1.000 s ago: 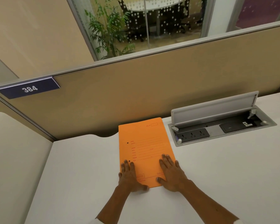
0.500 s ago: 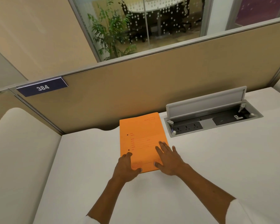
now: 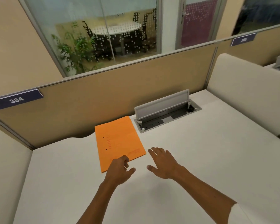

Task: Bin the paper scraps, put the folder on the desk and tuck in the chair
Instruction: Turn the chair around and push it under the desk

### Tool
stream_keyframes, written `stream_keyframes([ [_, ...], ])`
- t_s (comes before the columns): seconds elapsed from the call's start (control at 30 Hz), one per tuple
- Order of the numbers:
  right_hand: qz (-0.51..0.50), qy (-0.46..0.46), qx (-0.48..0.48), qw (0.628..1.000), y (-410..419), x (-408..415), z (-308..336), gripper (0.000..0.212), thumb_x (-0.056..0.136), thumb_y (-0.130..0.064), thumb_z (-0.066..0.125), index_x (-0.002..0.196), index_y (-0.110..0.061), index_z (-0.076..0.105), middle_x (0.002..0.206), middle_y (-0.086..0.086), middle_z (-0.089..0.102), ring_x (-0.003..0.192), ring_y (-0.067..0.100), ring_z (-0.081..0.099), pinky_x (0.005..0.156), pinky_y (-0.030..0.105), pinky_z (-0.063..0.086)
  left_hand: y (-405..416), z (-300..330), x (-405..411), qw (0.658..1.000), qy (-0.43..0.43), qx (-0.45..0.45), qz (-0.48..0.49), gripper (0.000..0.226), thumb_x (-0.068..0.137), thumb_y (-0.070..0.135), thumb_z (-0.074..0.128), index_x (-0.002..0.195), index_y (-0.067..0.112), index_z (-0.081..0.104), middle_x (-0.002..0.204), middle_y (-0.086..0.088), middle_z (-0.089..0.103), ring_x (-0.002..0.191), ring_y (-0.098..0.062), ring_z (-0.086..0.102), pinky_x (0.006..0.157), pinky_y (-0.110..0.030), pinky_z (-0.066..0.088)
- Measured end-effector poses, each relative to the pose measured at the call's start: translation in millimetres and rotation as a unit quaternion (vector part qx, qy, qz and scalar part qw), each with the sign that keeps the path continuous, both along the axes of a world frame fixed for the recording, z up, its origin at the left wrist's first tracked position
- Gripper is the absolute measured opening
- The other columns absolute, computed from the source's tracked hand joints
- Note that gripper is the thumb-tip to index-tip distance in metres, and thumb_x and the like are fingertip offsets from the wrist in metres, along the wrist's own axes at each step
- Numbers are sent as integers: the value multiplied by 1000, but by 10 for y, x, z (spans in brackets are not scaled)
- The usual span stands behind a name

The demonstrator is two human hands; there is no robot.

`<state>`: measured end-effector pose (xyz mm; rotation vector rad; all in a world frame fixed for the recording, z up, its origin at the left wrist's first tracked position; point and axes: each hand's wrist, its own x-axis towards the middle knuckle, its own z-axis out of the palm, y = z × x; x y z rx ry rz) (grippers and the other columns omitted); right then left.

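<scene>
An orange folder [image 3: 118, 141] lies flat on the white desk [image 3: 200, 159], near the back partition. My left hand [image 3: 120, 170] hovers over the folder's near edge with fingers loosely curled, holding nothing. My right hand [image 3: 164, 162] is to the right of the folder, off it, fingers spread above the desk. No paper scraps, bin or chair are in view.
An open power socket box [image 3: 165, 113] with a raised grey lid sits in the desk right of the folder. A tan partition [image 3: 103, 97] with a "384" label [image 3: 16, 100] closes the back. White side dividers [image 3: 252, 94] stand left and right.
Both hands have lifted off the folder and drawn back toward me; the right hand now sits clear of it. The folder stays on the desk. My view has shifted back and to the right.
</scene>
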<state>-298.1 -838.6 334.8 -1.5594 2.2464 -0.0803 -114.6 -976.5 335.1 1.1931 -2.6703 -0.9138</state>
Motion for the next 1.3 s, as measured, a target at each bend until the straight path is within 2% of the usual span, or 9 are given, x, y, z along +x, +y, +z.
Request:
stream_keyframes([
  [0.17, -52, 20, -1, 998, 717, 299, 203, 75, 100, -56, 40, 158, -17, 13, 167, 6, 13, 153, 28, 12, 123, 51, 15, 481, 128, 15, 997, 27, -7, -72, 45, 78, 45, 78, 110, 17, 63, 87, 5, 67, 75, -10, 66, 74, -36, 60],
  [0.33, -98, 19, -10, 995, 1326, 564, 335, 75, 99, -54, 44, 158, -17, 15, 166, 7, 17, 152, 28, 15, 122, 51, 16, 924, 234, -76, 990, 17, -13, -136, 44, 79, 46, 77, 112, 21, 61, 91, 5, 68, 79, -10, 66, 75, -31, 60],
  [0.47, -126, 29, 0, 992, 1810, 752, 430, 75, 99, -52, 46, 157, -17, 15, 166, 6, 15, 152, 28, 13, 122, 51, 13, 1291, 272, -213, 980, 20, -1, -199, 42, 81, 42, 77, 113, 20, 61, 92, 4, 69, 81, -11, 67, 78, -33, 60],
  [0.77, -256, 65, 29, 964, 3035, 703, 799, 75, 99, -52, 47, 158, -19, 15, 167, 6, 14, 152, 29, 13, 123, 52, 11, 2143, 349, -652, 940, 58, 21, -336, 37, 82, 35, 79, 111, 18, 62, 88, 6, 68, 77, -10, 69, 77, -35, 59],
  [0.97, -329, 67, 41, 941, 3818, 729, 828, 77, 97, -55, 46, 158, -21, 16, 166, 7, 15, 151, 30, 15, 122, 53, 12, 2721, 338, -664, 912, 59, 28, -406, 37, 84, 36, 76, 114, 20, 61, 90, 8, 68, 80, -8, 69, 78, -34, 59],
  [1.17, -386, 67, 43, 919, 4403, 1148, 587, 63, 97, -53, 46, 149, -19, 40, 162, 11, 23, 152, 32, 11, 119, 64, 8, 3442, 396, -524, 882, 4, 17, -472, 40, 90, 36, 70, 125, 20, 57, 101, 4, 69, 86, -9, 69, 78, -24, 56],
  [1.3, -416, 60, -2, 908, 4626, 1365, 327, 52, 100, -55, 34, 128, -21, 62, 160, 10, 29, 154, 28, 1, 117, 66, 8, 4081, 495, -365, 866, 0, 11, -500, 36, 95, 29, 64, 128, 18, 56, 107, 1, 71, 91, -13, 69, 76, -15, 49],
])
